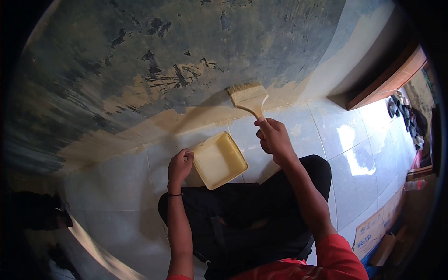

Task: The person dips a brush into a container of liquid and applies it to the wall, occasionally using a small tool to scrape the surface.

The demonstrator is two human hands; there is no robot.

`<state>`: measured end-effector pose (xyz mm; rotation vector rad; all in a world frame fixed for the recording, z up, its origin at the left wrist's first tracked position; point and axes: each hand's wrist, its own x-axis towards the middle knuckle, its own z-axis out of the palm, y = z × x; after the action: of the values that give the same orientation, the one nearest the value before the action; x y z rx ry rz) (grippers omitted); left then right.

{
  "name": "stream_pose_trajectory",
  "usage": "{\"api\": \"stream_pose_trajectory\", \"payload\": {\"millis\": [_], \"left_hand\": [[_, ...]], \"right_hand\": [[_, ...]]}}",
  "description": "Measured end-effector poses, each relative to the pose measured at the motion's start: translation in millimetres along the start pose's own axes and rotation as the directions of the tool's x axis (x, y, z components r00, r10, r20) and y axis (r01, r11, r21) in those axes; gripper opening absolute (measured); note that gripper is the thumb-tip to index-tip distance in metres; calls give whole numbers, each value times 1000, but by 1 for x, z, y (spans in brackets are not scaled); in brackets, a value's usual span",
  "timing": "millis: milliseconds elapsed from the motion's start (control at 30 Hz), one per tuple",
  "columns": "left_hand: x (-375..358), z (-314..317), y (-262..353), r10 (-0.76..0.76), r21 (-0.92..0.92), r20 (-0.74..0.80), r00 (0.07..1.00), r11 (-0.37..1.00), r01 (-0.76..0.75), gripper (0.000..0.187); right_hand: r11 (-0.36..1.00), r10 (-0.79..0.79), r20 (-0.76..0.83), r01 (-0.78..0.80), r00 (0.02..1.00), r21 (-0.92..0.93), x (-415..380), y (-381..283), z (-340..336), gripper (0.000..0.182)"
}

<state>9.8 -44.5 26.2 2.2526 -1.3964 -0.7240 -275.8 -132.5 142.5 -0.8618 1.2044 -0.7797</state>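
Observation:
A wide paintbrush [250, 98] with a pale wooden handle is in my right hand [276, 140], its fingers wrapped round the handle. The bristles point up and left, right by the lower part of the wall [196, 51]. My left hand [180, 165] grips the left side of a square cream paint tub [241, 161], fingers closed at its rim. The tub is tilted and has pale paint inside. Dark grey-green patches, tan bare areas and black scrawls mark the wall.
Pale glossy tiles [298, 130] cover the floor around my crossed legs [242, 200]. To the right are a wooden door [389, 77], several shoes [405, 114], a plastic bottle [415, 185] and a flattened cardboard box [373, 231]. Dark cloth [37, 210] lies at the left.

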Motion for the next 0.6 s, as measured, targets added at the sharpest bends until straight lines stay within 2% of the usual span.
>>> {"api": "stream_pose_trajectory", "payload": {"millis": [67, 133, 267, 500, 567, 600], "left_hand": [[-1, -1, -1, -14, 9, 11, 1000, 1000, 14, 39], [1, 3, -8, 52, 24, -21, 998, 998, -51, 40], [4, 6, -13, 40, 29, -22, 999, 999, -39, 41], [1, 3, -4, 16, 31, 7, 1000, 999, -17, 39], [0, 1, 1, 3, 24, 13, 1000, 1000, -3, 39], [0, 1, 1, -6, 29, 11, 1000, 1000, 5, 38]], "right_hand": [[997, -70, 34, 69, 997, 28, -12, -10, 1, 28], [992, -127, 42, 125, 991, 31, -24, -17, 5, 28], [965, -257, 68, 252, 964, 69, -38, -25, 6, 29], [961, -273, 45, 269, 961, 69, -12, -7, 5, 30], [984, -164, 65, 158, 984, 84, 1, 6, 5, 29], [984, -165, 65, 160, 984, 84, 2, 8, 8, 29]]}}
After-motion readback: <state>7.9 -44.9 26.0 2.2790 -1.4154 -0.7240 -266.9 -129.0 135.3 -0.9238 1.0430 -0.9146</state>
